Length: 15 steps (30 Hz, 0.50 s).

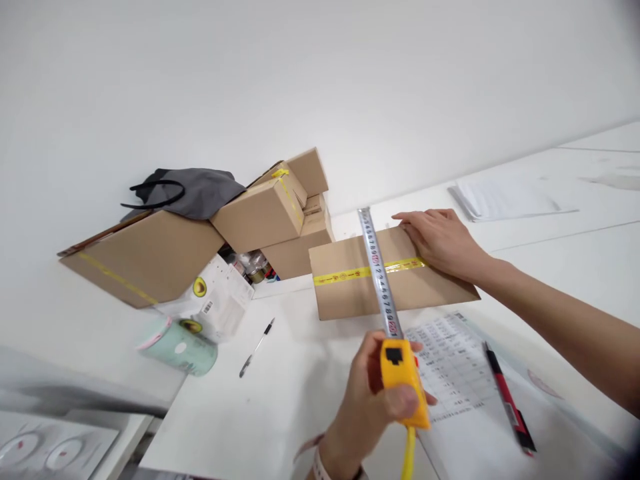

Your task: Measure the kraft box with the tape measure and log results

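Under the right hand (440,243), grasping cardboard box (415,287); in left hand (363,407), gripping tape measure (403,373). Possibly misreading by slanting blade (379,273).

This looks like an office with a packing corner. A white desk (220,427) stands against a plain white wall (320,87), with a printed table sheet (445,367), a red-and-black click pen (509,399) and a stack of papers (505,201) on it. Taped cardboard cartons (263,217) piled by the wall and a yellow tape measure (411,370) suggest the packing side.
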Available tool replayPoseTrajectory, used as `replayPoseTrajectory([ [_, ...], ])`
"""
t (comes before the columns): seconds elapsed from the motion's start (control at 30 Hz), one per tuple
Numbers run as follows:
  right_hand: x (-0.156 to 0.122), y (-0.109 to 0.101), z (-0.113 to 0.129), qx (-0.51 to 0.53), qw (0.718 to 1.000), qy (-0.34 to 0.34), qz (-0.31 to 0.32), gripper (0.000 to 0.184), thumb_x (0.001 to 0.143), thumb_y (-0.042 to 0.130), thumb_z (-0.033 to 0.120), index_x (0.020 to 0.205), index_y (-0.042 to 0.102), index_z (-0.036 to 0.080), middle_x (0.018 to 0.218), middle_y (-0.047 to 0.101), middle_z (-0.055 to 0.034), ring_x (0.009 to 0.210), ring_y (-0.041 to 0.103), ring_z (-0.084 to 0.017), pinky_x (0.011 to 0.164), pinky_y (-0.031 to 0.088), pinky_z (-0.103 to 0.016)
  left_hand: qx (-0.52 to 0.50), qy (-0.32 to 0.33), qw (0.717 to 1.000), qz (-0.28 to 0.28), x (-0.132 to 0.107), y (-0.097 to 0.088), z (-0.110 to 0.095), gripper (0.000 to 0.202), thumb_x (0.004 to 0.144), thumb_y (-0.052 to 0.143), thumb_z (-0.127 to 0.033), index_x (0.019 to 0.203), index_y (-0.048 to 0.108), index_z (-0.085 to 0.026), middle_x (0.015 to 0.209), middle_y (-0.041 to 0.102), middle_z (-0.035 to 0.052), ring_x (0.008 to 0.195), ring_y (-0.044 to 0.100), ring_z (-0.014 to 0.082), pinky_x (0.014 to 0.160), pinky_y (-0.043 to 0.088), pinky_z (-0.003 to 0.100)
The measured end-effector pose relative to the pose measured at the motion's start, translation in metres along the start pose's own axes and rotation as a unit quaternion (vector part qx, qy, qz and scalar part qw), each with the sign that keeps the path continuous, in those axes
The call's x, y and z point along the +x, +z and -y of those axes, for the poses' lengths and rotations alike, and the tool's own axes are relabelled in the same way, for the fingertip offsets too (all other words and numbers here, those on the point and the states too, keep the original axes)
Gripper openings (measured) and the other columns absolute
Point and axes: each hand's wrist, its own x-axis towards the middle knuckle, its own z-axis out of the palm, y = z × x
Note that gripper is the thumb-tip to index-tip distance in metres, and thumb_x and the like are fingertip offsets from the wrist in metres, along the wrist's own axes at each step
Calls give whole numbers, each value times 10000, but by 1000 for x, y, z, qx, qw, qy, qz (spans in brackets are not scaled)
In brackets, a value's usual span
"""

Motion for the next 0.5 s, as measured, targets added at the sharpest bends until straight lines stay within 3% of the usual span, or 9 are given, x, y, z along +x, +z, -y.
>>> replayPoseTrajectory([
  [0.17,-2,-7,4,-33,999,-19,32,588,946,276,174,1499,466,234,1005,707,-115,961,597,-309,910,375,-460,-22,-33,999,-5,2,9,25,637,618,895,-490,1076,546,-215,1232,607,98,729,703,165,571,546,243],
  [0.5,6,-5,-3,-72,989,-117,58,589,970,281,145,1448,535,378,1114,679,-96,904,513,-272,787,356,-402,-31,-51,998,-21,1,14,46,658,600,916,-462,1075,552,-188,1154,612,65,713,642,104,699,575,283],
])
